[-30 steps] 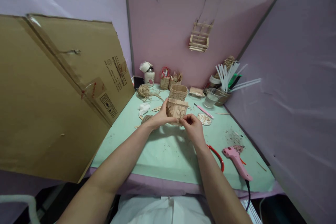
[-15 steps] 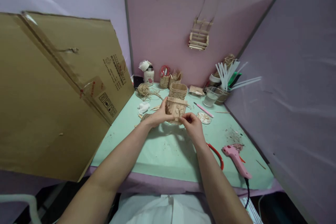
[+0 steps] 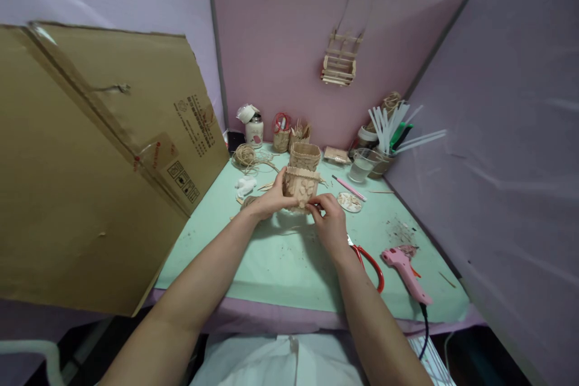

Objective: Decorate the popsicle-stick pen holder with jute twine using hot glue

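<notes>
Above the middle of the table is a small beige decorated pot (image 3: 302,184), with a braided rim and raised flower-like shapes on its front. My left hand (image 3: 272,198) grips it from the left, thumb across the lower front. At its lower right front, my right hand (image 3: 328,215) has thumb and finger pinched together against the surface. Whatever that pinch may hold is too small to make out. Directly behind stands a similar beige container (image 3: 304,155). A white dish of small pale pieces (image 3: 350,202) lies just right of my right hand.
Red-handled scissors (image 3: 374,268) lie partly under my right forearm, beside a pink glue gun (image 3: 407,274). A pink pen (image 3: 349,187), a clear cup (image 3: 362,167) and a twine coil (image 3: 246,157) are farther back. A large cardboard sheet (image 3: 104,163) stands at the left.
My right hand has shifted slightly at the pot's lower front, its fingers still pinched. More of the scissors shows beside my wrist. The whole view has moved slightly.
</notes>
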The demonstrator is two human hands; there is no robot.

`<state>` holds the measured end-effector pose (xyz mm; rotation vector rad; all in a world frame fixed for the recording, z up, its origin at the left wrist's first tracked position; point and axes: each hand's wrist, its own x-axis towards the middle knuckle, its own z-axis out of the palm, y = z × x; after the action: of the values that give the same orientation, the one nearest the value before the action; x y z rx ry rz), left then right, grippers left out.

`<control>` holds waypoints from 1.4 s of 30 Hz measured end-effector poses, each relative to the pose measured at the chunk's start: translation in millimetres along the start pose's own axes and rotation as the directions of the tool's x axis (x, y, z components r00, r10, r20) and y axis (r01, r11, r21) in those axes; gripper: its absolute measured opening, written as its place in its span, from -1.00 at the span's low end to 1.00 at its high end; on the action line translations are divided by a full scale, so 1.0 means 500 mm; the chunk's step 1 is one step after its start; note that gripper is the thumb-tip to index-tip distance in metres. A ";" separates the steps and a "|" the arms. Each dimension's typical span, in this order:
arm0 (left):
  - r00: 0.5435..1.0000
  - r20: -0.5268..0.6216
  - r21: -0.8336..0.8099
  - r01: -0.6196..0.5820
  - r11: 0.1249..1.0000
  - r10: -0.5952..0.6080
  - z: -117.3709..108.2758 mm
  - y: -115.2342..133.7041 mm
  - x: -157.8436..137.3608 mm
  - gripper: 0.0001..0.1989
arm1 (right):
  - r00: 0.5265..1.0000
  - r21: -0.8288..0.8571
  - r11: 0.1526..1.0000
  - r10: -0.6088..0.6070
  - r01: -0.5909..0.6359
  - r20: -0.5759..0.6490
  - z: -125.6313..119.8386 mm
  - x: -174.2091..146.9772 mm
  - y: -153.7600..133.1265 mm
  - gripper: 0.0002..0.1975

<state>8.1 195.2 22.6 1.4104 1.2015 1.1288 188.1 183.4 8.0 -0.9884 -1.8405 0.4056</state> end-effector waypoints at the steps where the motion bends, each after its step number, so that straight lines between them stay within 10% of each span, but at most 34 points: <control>1: 1.000 0.000 0.006 0.001 1.000 -0.002 0.000 0.002 -0.001 0.22 | 1.000 -0.004 1.000 -0.003 0.003 -0.004 0.000 0.000 -0.001 -0.92; 16: 1.000 0.028 0.009 -0.006 1.000 0.006 -0.005 0.004 -0.004 0.19 | 0.989 0.067 0.988 0.143 -0.140 -0.047 0.007 -0.009 0.000 -0.82; 42: 0.999 0.044 0.100 -0.024 0.995 0.019 -0.009 0.003 -0.002 0.16 | 0.918 -0.186 0.920 -0.372 0.346 -0.134 0.032 -0.024 -0.008 -0.81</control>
<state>3.7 194.7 24.6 1.5193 1.2298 1.0604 174.6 174.0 -4.1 -0.7382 -1.8711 -0.0492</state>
